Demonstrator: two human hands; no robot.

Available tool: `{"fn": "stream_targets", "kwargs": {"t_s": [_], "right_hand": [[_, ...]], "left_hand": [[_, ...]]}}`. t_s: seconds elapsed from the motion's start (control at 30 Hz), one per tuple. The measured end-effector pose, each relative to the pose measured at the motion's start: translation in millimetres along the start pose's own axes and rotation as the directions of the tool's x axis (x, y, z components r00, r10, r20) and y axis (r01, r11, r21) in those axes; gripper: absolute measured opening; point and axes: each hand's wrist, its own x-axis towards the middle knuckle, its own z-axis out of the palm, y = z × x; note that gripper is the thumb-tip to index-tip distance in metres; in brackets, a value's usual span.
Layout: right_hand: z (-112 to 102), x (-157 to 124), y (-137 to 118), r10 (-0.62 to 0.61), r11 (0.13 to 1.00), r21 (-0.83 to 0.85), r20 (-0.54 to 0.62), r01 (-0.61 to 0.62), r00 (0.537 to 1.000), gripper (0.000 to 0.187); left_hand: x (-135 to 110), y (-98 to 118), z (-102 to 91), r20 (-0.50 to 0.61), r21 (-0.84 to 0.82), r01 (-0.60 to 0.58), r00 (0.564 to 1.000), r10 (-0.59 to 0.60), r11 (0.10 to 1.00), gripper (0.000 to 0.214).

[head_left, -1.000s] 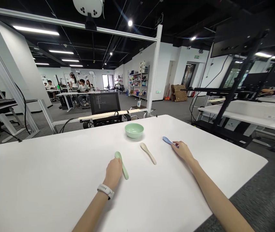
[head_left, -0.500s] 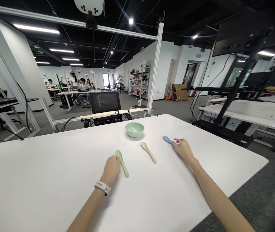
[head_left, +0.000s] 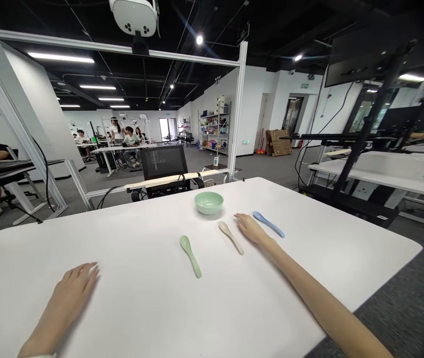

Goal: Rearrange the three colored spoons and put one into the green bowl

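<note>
My left hand is over the left part of the white table, its fingers stretched out and nothing in them. My right hand reaches between a beige spoon and a blue spoon, fingers extended and holding nothing. A green spoon lies to the left of the beige one, bowl end pointing away from me. Behind the spoons stands a green bowl, upright, with no contents visible from here.
A metal frame rises behind the table's far edge, with a black chair beyond it. To the right is another white desk with a black stand. Several people are seated or standing in the background.
My left hand has left the green spoon and moved left toward me. My right hand has come off the blue spoon and shifted left toward the beige one. The spoons remain in place.
</note>
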Motion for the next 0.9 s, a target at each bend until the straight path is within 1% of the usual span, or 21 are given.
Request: {"fn": "stream_targets", "kwargs": {"t_s": [0.03, 0.1, 0.2, 0.3, 0.4, 0.53, 0.67, 0.8, 0.9], "right_hand": [[3, -1, -1, 0.0, 1.0, 0.0, 0.005, 0.0, 1.0, 0.047], [7, -5, -1, -0.005, 1.0, 0.005, 0.01, 0.005, 1.0, 0.046], [10, -9, 1, -0.019, 1.0, 0.008, 0.009, 0.019, 1.0, 0.044], [10, -9, 2, -0.028, 1.0, 0.0, 0.006, 0.028, 1.0, 0.044], [10, -8, 3, -0.025, 1.0, -0.006, 0.012, 0.025, 1.0, 0.044], [12, -9, 3, -0.02, 1.0, 0.005, 0.004, 0.02, 1.0, 0.043], [11, -9, 1, -0.01, 1.0, 0.013, -0.007, 0.011, 1.0, 0.043], [0, -11, -9, 0.019, 0.999, 0.026, -0.012, -0.019, 1.0, 0.04], [-9, -19, -27, 0.063, 0.995, 0.082, -0.04, -0.059, 0.997, 0.038]], "left_hand": [[-1, -15, 10.0, 0.002, 0.011, 0.012, 1.0, -0.012, 1.0, 0.075], [-1, -35, 26.1, 0.026, 0.03, 0.021, 0.999, -0.022, 0.999, 0.079], [0, -45, 39.5, 0.047, 0.046, 0.033, 0.998, -0.035, 0.998, 0.082], [-1, -46, 42.3, 0.039, 0.014, 0.023, 0.999, -0.023, 1.0, 0.082], [-2, -44, 39.2, 0.035, -0.02, 0.023, 0.999, -0.022, 1.0, 0.077], [-3, -41, 35.3, 0.048, -0.014, 0.018, 0.999, -0.018, 1.0, 0.079], [-3, -41, 37.2, 0.019, -0.023, 0.037, 0.999, -0.036, 0.999, 0.078], [-3, -44, 40.4, 0.016, -0.004, 0.044, 0.999, -0.044, 0.999, 0.08], [-3, -45, 40.9, 0.035, 0.011, 0.042, 0.998, -0.042, 0.999, 0.083]]}}
